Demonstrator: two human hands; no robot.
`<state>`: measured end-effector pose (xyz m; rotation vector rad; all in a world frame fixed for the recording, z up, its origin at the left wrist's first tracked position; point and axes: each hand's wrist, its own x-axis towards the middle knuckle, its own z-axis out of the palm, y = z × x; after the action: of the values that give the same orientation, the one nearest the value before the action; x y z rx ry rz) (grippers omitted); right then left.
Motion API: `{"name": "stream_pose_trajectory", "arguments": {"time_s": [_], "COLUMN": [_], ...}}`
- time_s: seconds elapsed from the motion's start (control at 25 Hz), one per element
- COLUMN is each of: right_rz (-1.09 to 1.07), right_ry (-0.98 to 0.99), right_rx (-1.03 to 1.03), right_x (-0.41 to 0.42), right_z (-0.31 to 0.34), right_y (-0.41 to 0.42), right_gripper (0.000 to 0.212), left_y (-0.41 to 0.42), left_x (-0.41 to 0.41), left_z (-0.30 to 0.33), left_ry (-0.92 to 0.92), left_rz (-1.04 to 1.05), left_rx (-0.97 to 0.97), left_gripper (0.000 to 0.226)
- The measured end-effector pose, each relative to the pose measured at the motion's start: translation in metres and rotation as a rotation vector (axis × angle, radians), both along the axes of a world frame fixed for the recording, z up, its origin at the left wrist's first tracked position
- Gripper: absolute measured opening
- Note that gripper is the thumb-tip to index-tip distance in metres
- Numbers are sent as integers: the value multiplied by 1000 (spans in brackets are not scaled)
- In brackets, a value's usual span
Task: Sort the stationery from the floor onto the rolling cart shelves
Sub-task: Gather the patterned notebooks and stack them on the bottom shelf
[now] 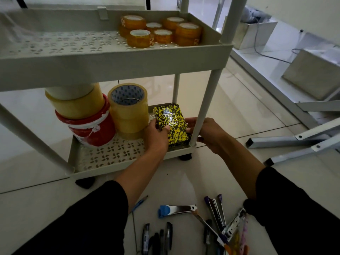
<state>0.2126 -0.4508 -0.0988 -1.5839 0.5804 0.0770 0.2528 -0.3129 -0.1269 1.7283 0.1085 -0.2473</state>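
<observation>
A stack of yellow-and-black speckled notebooks (173, 124) sits at the right end of the cart's bottom shelf (103, 159). My left hand (156, 137) grips the stack's left side with the thumb on its cover. My right hand (204, 133) holds its right side from behind the cart's front right post (202, 111). Large tape rolls (128, 109) and a red-and-white bucket (92, 129) with a tape roll on top stand to the left on the same shelf. Several small tape rolls (161, 31) fill the right of the shelf above (110, 65).
On the floor near me lie several pens (158, 238), a blue pen (138, 204), a blue-handled stapler (176, 210), purple staplers (217, 210) and more stationery (237, 230). White metal frame legs (294, 140) and metal boxes (312, 74) lie to the right of the cart.
</observation>
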Motion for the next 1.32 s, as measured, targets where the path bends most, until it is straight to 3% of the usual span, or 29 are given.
{"name": "stream_pose_trajectory", "arguments": {"time_s": [0.2, 0.32, 0.4, 0.6, 0.92, 1.2, 1.32], "right_rz": [-33, -31, -37, -38, -82, -433, -465], "right_ry": [0, 7, 0, -29, -30, -38, -12], "right_rx": [23, 12, 18, 25, 47, 10, 185], "right_x": [1, 2, 1, -1, -6, -45, -81], "right_z": [-4, -5, -6, -6, -4, -2, 6], "right_y": [-2, -2, -2, -1, 2, 20, 39], "right_gripper": [33, 31, 29, 27, 22, 21, 15], "left_y": [1, 0, -5, 0, 4, 27, 52], "left_x": [3, 12, 19, 12, 10, -29, -66], "left_z": [-2, -14, -28, -11, -3, 30, 45], "left_ry": [-1, 64, 82, 54, 12, -75, -163], "left_rz": [-61, -89, -102, -80, -125, -115, -120], "left_rx": [31, 162, 209, 151, 227, 249, 229], "left_gripper": [44, 73, 81, 50, 34, 30, 24]}}
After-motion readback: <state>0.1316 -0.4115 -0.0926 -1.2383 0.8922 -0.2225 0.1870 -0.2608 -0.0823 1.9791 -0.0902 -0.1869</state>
